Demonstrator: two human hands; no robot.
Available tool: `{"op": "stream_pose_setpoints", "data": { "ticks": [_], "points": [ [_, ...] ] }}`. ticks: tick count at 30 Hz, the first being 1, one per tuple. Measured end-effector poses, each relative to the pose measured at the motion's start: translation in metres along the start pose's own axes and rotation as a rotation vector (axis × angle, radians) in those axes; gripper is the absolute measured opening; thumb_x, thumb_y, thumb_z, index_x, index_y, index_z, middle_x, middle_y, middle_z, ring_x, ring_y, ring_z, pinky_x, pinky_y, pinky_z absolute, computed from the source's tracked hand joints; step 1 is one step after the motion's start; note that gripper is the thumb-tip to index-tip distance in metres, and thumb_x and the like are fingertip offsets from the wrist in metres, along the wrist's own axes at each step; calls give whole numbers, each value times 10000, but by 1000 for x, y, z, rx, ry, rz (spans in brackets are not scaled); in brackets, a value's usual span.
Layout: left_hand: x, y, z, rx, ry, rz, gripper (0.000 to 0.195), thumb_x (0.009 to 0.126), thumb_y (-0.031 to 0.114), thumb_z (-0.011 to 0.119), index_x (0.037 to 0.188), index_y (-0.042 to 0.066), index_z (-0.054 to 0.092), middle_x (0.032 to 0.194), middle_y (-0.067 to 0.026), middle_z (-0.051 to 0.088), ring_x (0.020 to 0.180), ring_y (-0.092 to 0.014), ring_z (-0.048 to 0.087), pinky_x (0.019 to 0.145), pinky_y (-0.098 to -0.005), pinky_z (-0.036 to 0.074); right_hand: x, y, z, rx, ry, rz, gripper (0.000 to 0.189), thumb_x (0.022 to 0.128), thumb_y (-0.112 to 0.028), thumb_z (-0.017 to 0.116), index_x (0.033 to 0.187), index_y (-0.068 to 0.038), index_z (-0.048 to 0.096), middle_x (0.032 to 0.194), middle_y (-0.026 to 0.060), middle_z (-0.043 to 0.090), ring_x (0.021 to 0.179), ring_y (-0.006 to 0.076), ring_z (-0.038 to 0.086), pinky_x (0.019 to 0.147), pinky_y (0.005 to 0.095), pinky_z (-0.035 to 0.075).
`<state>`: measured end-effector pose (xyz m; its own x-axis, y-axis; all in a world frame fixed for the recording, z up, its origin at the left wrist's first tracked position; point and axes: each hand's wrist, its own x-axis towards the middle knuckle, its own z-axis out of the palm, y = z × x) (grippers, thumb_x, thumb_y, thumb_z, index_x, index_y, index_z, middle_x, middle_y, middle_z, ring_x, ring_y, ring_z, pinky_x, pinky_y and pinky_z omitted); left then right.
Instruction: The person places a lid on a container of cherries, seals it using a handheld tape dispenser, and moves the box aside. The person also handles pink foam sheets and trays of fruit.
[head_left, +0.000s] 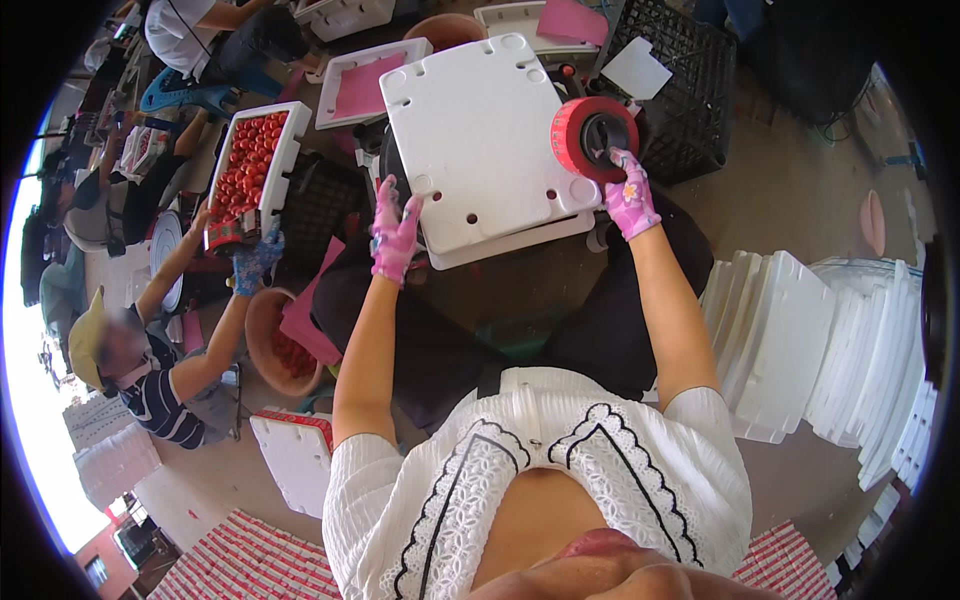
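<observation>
A white foam box lid (480, 142) lies before me, turned slightly askew on a white foam box (517, 241). My left hand (395, 236), in a pink patterned glove, is at the lid's left edge with thumb and fingers apart; whether it touches the edge is unclear. In a matching glove, my right hand (631, 196) grips a large roll of red printed tape (571, 139). Its fingertips reach into the dark core, and the roll is beside the lid's right edge. The box's contents are hidden under the lid.
To the left, a co-worker (180, 367) holds a foam box of small red tomatoes (251, 161). A tub (262, 341) with red fruit stands nearby. Beyond the lid are a black plastic crate (682, 97) and a box with pink paper (367, 86). Foam lids (780, 337) are stacked at right.
</observation>
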<state>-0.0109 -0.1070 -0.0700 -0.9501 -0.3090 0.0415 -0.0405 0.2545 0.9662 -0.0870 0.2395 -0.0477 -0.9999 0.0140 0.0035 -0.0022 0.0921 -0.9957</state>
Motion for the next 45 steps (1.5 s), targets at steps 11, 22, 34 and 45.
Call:
{"op": "stream_pose_setpoints", "data": {
  "ticks": [11, 22, 34, 45],
  "points": [
    [-20, -12, 24, -338, 16, -296, 661, 906, 28, 500, 1445, 80, 122, 1131, -44, 483, 898, -71, 506, 792, -190, 433, -24, 13, 0, -317, -131, -255, 359, 820, 59, 407, 1114, -38, 589, 1170, 95, 601, 1102, 219, 543, 969, 299, 384],
    [-21, 15, 26, 503, 39, 37, 726, 841, 132, 588, 1432, 66, 171, 1399, -206, 309, 1273, -332, 332, 1055, -395, 264, -35, 24, -3, -328, -83, -257, 365, 791, 101, 415, 1102, -15, 565, 1147, 97, 608, 1109, 209, 543, 966, 311, 398],
    [-32, 81, 120, 980, -644, 623, 864, 621, 392, 758, 1351, 122, 384, 1395, -138, 378, 1329, -372, 271, 1098, -539, 159, -106, -2, -98, 469, -134, 417, 740, 681, -47, 619, 1372, -7, 357, 1293, 100, 483, 1153, 156, 488, 997, 265, 344],
    [-25, 71, 102, 984, -729, 723, 805, 582, 366, 783, 1294, 166, 465, 1360, -112, 427, 1315, -341, 315, 1073, -561, 210, -67, 20, -74, 459, -484, 550, 670, 710, -71, 600, 1345, 0, 401, 967, 34, 617, 852, 66, 571, 820, 222, 434]
  ]
}}
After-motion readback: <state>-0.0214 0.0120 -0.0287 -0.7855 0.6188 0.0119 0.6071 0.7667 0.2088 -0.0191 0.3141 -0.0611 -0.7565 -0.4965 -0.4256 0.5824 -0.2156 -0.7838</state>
